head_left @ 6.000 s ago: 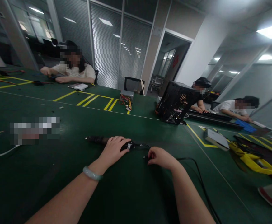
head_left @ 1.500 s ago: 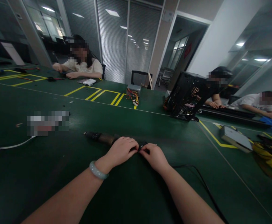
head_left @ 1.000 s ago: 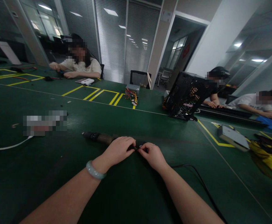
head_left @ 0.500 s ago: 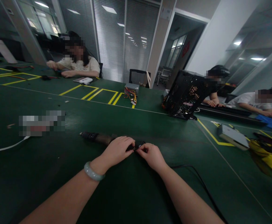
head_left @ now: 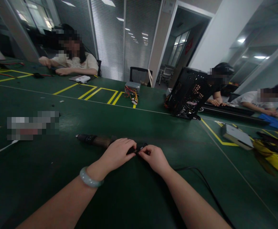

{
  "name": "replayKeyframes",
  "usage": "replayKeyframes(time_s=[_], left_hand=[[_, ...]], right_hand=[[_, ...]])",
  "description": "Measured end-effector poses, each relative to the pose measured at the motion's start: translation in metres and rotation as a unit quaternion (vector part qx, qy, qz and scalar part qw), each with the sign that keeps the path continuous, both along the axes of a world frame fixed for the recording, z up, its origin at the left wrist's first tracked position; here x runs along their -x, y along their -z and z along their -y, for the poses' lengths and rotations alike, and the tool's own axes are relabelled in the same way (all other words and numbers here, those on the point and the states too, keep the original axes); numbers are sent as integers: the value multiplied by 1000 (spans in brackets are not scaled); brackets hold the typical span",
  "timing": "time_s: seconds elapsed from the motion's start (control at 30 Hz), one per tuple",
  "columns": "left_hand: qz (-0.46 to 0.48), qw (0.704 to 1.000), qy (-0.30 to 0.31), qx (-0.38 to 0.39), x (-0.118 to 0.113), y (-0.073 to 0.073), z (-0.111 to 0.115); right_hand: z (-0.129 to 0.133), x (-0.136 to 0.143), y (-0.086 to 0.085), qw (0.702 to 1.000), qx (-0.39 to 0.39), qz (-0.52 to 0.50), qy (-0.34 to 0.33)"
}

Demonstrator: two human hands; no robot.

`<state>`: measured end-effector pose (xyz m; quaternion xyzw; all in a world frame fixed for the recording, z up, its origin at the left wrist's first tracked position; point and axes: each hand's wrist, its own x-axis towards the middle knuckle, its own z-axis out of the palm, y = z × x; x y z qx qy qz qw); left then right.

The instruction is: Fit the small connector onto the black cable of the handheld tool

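A dark electric screwdriver (head_left: 98, 140) lies across the green table, its narrow tip pointing left. My left hand (head_left: 117, 156), with a pale green bangle (head_left: 90, 178) at the wrist, is closed around the screwdriver's rear part. Close beside it, my right hand (head_left: 156, 160) pinches the cable end at the tool's tail. The fingertips of both hands nearly meet there, and the small part between them is mostly hidden. From beneath my right hand a black cable (head_left: 204, 181) curves over the table toward the lower right.
A black computer case (head_left: 186, 92) stands tilted at back right. A power supply (head_left: 132, 87) with coloured wires lies mid-back, a grey metal box (head_left: 236, 136) and yellow-black bundle (head_left: 274, 156) at right. A blurred-out object (head_left: 34, 125) with white cord is left. Several people sit around the table.
The camera view has shifted slightly, so the background and screwdriver tip appear farther left. Both hands keep nearly the same grip at the screwdriver's tail.
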<state>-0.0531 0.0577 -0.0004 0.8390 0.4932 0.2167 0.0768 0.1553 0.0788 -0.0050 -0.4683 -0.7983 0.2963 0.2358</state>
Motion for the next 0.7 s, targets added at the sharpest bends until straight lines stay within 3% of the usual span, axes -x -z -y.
replayKeyframes(time_s=[0.7], left_hand=[[-14, 1000, 15, 14, -1, -4, -2]], right_hand=[[-3, 0, 1, 1000, 1, 13, 7]])
